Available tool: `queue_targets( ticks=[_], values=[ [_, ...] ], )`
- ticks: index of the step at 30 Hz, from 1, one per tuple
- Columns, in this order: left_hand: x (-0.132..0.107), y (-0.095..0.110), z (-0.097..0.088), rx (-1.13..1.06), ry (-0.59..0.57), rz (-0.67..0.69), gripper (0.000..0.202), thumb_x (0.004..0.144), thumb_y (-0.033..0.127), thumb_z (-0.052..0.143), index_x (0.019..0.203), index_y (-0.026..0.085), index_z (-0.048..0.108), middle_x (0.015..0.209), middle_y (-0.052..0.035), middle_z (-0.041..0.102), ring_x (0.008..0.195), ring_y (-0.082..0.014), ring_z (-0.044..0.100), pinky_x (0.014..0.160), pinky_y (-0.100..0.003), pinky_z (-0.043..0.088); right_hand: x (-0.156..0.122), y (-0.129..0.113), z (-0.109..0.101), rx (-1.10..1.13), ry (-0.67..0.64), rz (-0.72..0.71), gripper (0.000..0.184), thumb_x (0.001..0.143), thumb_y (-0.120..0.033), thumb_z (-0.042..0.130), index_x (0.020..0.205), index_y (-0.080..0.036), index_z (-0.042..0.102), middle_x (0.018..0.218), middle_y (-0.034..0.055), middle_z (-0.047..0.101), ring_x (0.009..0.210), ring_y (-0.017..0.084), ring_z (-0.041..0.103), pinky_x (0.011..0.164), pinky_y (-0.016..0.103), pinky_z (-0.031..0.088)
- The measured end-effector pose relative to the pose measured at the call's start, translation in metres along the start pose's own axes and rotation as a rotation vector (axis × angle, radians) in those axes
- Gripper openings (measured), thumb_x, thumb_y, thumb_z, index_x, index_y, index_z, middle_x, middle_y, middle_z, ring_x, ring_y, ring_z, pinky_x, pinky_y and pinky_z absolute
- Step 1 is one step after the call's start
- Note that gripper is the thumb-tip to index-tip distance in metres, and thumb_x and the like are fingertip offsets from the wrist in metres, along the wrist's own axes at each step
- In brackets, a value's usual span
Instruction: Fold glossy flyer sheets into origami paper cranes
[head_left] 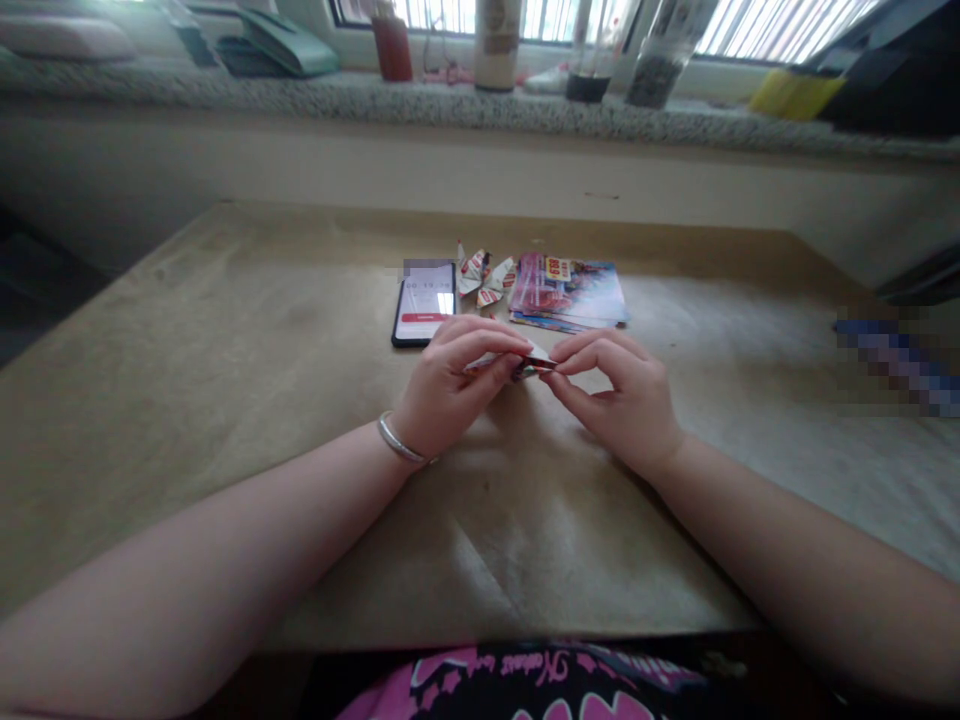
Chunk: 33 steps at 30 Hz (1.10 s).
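Between my two hands is a small piece of folded paper (537, 360), white with dark and coloured print. My left hand (474, 362), with a silver bangle at its wrist, pinches the paper's left part between thumb and fingers. On the other side my right hand (611, 385) grips the right end with thumb and fingertips. The fingers hide much of the paper. Just beyond the hands lie several folded paper pieces (486, 278), white with red print. A stack of colourful printed sheets (574, 290) is to their right, a little past my right hand.
A phone (426, 303) showing a timer lies beyond my left hand. The table (225, 420) has a tan cover. A blurred blue-purple object (904, 365) is at the far right. Bottles and jars (495, 45) line the granite windowsill (337, 105) behind.
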<state>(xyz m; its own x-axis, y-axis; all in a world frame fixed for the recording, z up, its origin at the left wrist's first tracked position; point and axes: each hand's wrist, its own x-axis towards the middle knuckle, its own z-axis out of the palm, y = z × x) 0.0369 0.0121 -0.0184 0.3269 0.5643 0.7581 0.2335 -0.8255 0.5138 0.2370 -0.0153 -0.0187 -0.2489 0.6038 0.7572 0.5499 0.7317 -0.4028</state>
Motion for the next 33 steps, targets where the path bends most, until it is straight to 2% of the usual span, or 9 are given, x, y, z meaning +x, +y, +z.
queue_targets(
  ticks=[3, 10, 13, 16, 18, 21, 25, 30, 33],
  values=[
    [-0.0002, 0.0021, 0.0006, -0.011, -0.015, 0.019, 0.010, 0.088, 0.019, 0.061, 0.093, 0.021, 0.069, 0.095, -0.0040, 0.070, 0.093, -0.0147, 0.063, 0.088, -0.034, 0.048, 0.0008, 0.0004, 0.0005, -0.017, 0.003, 0.000, 0.015, 0.079, -0.017, 0.069, 0.073, -0.022, 0.055, 0.077, 0.0021, 0.068, 0.075, 0.017, 0.064, 0.070, 0.034, 0.051],
    [0.0007, 0.0072, 0.0005, -0.050, -0.039, -0.002, 0.011, 0.089, 0.026, 0.061, 0.091, 0.022, 0.072, 0.095, -0.0043, 0.069, 0.094, -0.0160, 0.061, 0.091, -0.037, 0.045, 0.0026, -0.0008, -0.0012, -0.101, -0.012, -0.034, 0.008, 0.080, -0.019, 0.067, 0.079, -0.023, 0.061, 0.077, 0.0022, 0.067, 0.075, 0.018, 0.062, 0.071, 0.034, 0.049],
    [0.0013, 0.0091, -0.0004, -0.043, -0.084, 0.032, 0.018, 0.092, 0.032, 0.056, 0.092, 0.022, 0.071, 0.095, -0.0042, 0.070, 0.098, -0.0170, 0.059, 0.097, -0.039, 0.043, 0.0033, -0.0016, -0.0011, -0.106, -0.007, -0.036, 0.009, 0.079, -0.018, 0.067, 0.077, -0.023, 0.060, 0.078, 0.0023, 0.067, 0.076, 0.017, 0.062, 0.071, 0.034, 0.049],
    [0.0012, 0.0092, -0.0001, 0.013, -0.104, 0.046, 0.025, 0.086, 0.042, 0.063, 0.100, 0.021, 0.068, 0.098, -0.0053, 0.069, 0.103, -0.0193, 0.058, 0.097, -0.039, 0.045, 0.0042, -0.0020, -0.0008, -0.109, 0.007, -0.041, 0.010, 0.079, -0.016, 0.067, 0.076, -0.023, 0.059, 0.079, 0.0027, 0.067, 0.078, 0.018, 0.062, 0.073, 0.035, 0.050],
    [0.0012, 0.0082, 0.0009, 0.069, -0.078, 0.060, 0.025, 0.081, 0.039, 0.070, 0.098, 0.021, 0.067, 0.096, -0.0045, 0.070, 0.102, -0.0191, 0.059, 0.095, -0.038, 0.046, 0.0048, -0.0023, -0.0006, -0.102, 0.014, -0.046, 0.011, 0.078, -0.015, 0.067, 0.075, -0.023, 0.059, 0.081, 0.0029, 0.067, 0.080, 0.018, 0.063, 0.076, 0.036, 0.050],
    [0.0019, 0.0067, 0.0027, 0.115, -0.030, 0.091, 0.013, 0.081, 0.029, 0.071, 0.090, 0.021, 0.068, 0.091, -0.0026, 0.071, 0.095, -0.0166, 0.061, 0.093, -0.036, 0.047, 0.0056, -0.0030, -0.0003, -0.088, 0.002, -0.042, 0.012, 0.078, -0.014, 0.066, 0.075, -0.023, 0.058, 0.082, 0.0031, 0.068, 0.083, 0.019, 0.063, 0.078, 0.036, 0.050],
    [0.0031, 0.0066, 0.0038, 0.131, -0.005, 0.098, 0.013, 0.078, 0.029, 0.074, 0.086, 0.021, 0.068, 0.089, -0.0016, 0.071, 0.091, -0.0159, 0.062, 0.091, -0.036, 0.048, 0.0058, -0.0041, 0.0000, -0.082, 0.003, -0.030, 0.013, 0.077, -0.013, 0.066, 0.073, -0.022, 0.057, 0.082, 0.0034, 0.068, 0.083, 0.019, 0.063, 0.078, 0.036, 0.050],
    [0.0035, 0.0073, 0.0039, 0.092, 0.000, 0.116, 0.003, 0.082, 0.024, 0.070, 0.082, 0.021, 0.068, 0.082, -0.0009, 0.071, 0.086, -0.0145, 0.063, 0.084, -0.032, 0.050, 0.0055, -0.0041, -0.0005, -0.057, -0.022, -0.033, 0.011, 0.077, -0.014, 0.066, 0.076, -0.023, 0.059, 0.083, 0.0028, 0.069, 0.084, 0.019, 0.063, 0.080, 0.037, 0.050],
    [0.0033, 0.0075, 0.0033, 0.056, -0.009, 0.119, 0.001, 0.083, 0.022, 0.068, 0.084, 0.021, 0.068, 0.085, -0.0015, 0.071, 0.086, -0.0140, 0.064, 0.085, -0.032, 0.050, 0.0058, -0.0046, -0.0019, 0.007, -0.039, -0.021, 0.010, 0.080, -0.015, 0.064, 0.080, -0.024, 0.059, 0.084, 0.0021, 0.068, 0.085, 0.019, 0.064, 0.080, 0.038, 0.051]
  ],
)
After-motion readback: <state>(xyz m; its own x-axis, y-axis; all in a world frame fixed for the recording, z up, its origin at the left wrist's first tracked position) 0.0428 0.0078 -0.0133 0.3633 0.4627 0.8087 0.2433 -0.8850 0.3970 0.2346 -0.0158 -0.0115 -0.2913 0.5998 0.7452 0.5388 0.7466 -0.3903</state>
